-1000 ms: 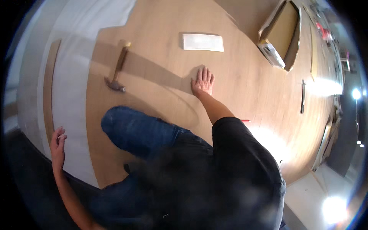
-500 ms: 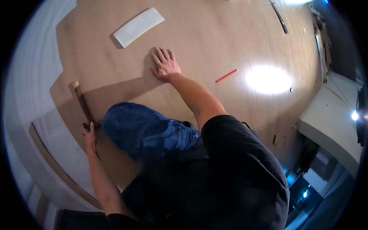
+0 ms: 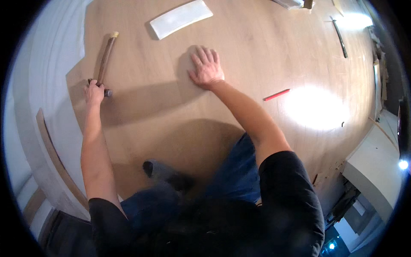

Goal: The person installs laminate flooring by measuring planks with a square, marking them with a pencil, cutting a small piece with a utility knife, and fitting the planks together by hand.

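Observation:
A hammer (image 3: 104, 64) with a brown handle and a pale handle end lies along the left side of the wooden plank floor (image 3: 239, 38). My left hand (image 3: 93, 92) is closed around its head, which shows on both sides of the fingers. Out in front, my right hand (image 3: 206, 68) presses flat on the planks with the fingers spread and nothing in it. Beyond that hand rests a white, slightly curved rectangular block (image 3: 181, 19). A red pencil (image 3: 277, 95) lies to the right of my right forearm.
The planks end at the left in a stepped edge beside white sheeting (image 3: 51, 64). A narrow wooden strip (image 3: 58, 156) lies on that sheeting. At the far right are a dark bar (image 3: 340, 38) and a pale cabinet-like box (image 3: 372, 167). A bright light patch falls on the floor.
My left hand has carried the hammer forward, and its handle now leans right instead of left. My knee has drawn back, showing a socked foot. The right hand stays flat while the view shifts.

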### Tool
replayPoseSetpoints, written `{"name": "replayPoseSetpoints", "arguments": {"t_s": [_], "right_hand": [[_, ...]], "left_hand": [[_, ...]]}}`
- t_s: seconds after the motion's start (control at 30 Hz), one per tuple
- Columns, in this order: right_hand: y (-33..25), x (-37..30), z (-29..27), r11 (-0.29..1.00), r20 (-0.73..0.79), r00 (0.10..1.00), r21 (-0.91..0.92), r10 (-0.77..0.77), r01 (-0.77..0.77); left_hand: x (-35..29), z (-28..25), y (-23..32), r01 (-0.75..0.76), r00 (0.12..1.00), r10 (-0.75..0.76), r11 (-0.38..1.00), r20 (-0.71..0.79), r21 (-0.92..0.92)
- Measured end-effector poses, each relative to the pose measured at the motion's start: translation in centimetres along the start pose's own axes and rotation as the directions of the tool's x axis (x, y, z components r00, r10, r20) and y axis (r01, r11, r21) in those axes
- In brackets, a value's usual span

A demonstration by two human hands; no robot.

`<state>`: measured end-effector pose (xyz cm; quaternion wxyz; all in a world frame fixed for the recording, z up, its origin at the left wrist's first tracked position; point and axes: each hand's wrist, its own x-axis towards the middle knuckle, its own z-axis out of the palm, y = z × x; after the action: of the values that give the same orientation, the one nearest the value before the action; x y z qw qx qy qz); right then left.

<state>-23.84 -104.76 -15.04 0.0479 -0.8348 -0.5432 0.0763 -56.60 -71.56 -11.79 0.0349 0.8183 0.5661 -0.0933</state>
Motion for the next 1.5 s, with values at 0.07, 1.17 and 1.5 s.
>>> {"name": "replayPoseSetpoints", "arguments": {"t_s": [0.07, 1.17, 1.5], "right_hand": [[-0.8, -1.1, -0.7, 0.999, 0.141, 0.99, 0.032, 0.018, -0.022], [39.0, 21.6, -16.0, 0.761, -0.139, 0.81, -0.284, 0.57, -0.584], [32.4, 11.7, -12.0, 0.885, -0.143, 0.983, -0.434, 0.115, -0.167]], "left_hand": [[-4.3, 0.4, 5.6, -0.114, 0.968, 0.116, 0.993, -0.223, 0.019], [-15.2, 4.8, 31.4, -0.371, 0.924, 0.336, 0.904, -0.184, -0.213], [-15.8, 5.2, 31.1, -0.352, 0.924, 0.302, 0.912, -0.235, -0.212]]}}
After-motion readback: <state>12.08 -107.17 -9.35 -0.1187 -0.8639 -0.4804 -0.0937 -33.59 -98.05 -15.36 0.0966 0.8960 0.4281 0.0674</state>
